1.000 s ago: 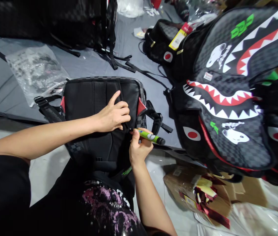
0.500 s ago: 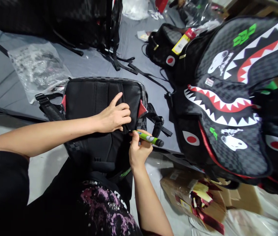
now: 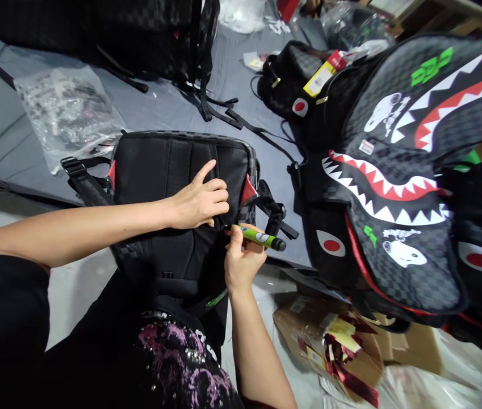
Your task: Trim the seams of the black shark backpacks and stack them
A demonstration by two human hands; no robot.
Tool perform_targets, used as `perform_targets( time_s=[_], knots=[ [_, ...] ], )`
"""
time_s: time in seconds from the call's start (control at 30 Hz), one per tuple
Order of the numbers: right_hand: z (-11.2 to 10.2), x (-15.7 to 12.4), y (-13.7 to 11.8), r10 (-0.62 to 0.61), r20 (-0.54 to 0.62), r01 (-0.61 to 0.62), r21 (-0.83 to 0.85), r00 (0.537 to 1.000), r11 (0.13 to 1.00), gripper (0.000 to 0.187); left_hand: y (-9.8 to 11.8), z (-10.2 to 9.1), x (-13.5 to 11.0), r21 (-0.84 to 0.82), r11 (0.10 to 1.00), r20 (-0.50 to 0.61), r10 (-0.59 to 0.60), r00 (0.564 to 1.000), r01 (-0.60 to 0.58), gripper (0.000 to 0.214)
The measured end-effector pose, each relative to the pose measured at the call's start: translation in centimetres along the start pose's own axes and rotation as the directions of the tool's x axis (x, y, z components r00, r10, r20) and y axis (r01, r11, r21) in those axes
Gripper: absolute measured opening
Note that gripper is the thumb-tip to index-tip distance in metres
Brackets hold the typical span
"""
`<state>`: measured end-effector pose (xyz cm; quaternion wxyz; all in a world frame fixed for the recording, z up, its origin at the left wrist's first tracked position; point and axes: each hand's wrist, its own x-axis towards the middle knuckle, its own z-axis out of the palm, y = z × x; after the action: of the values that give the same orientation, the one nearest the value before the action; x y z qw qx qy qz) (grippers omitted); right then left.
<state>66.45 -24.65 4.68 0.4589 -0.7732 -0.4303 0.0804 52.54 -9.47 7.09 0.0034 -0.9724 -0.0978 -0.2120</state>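
Observation:
A black backpack point(image 3: 147, 170) with a checkered edge and red side corners lies back panel up, partly over the table's near edge. My left hand point(image 3: 201, 199) rests on its panel, index finger stretched out and the other fingers spread and slightly bent, pressing the fabric. In my right hand point(image 3: 244, 258) is a green marker pen point(image 3: 260, 236), gripped between thumb and fingers. Its dark end points to the right, and its tip meets the bag's black fabric just below my left fingers. The exact contact of the tip is hard to make out.
Shark-mouth backpacks point(image 3: 394, 227) are piled at the right, with a small tagged bag point(image 3: 289, 74) behind. A clear plastic bag point(image 3: 70, 108) lies at the left on the grey-covered table point(image 3: 147, 116). More black bags point(image 3: 96, 34) stand behind. Below right is a cardboard box point(image 3: 296, 329).
The camera view has shifted slightly. Both hands, the marker pen and the backpack keep nearly the same places relative to each other.

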Motion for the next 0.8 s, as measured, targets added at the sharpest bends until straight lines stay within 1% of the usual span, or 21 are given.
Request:
perform_targets(
  time_s=[0.1,0.2,0.3,0.53,0.6,0.67,0.73,0.8],
  knots=[
    [0.0,0.0,-0.1,0.012,0.0,-0.012,0.005,1.0,1.0,0.035,0.0,0.0,0.1,-0.01,1.0,-0.005,0.0,1.0,0.0,0.019],
    [0.0,0.0,-0.1,0.03,0.024,-0.031,0.027,0.999,0.999,0.035,0.0,0.1,0.1,-0.013,1.0,-0.023,0.006,1.0,-0.007,0.02],
    [0.0,0.0,-0.1,0.035,0.01,-0.035,0.014,0.999,0.999,0.035,0.0,0.2,0.1,-0.001,1.0,-0.036,0.013,0.999,-0.013,0.02],
    [0.0,0.2,-0.1,0.035,0.009,-0.036,0.06,0.999,0.998,0.031,-0.2,0.3,0.3,0.019,1.0,-0.013,0.007,1.0,-0.007,0.018],
    [-0.3,0.2,-0.3,0.065,0.007,-0.065,0.096,0.998,0.993,0.031,-0.2,0.3,0.5,0.02,1.0,-0.007,-0.004,1.0,0.004,0.017],
    [-0.7,0.1,-0.7,0.124,-0.018,-0.119,0.175,0.992,0.977,0.032,-0.2,0.1,0.8,0.015,1.0,0.001,-0.023,1.0,0.023,0.016],
    [-1.1,0.0,-1.1,0.171,-0.043,-0.155,0.253,0.984,0.955,0.032,-0.3,-0.2,1.1,0.005,0.999,0.024,-0.032,0.999,0.032,0.016],
    [-1.3,-0.2,-1.4,0.183,-0.038,-0.165,0.278,0.982,0.946,0.03,-0.3,-0.4,1.3,-0.013,0.999,0.06,-0.029,0.998,0.03,0.016]
  ],
)
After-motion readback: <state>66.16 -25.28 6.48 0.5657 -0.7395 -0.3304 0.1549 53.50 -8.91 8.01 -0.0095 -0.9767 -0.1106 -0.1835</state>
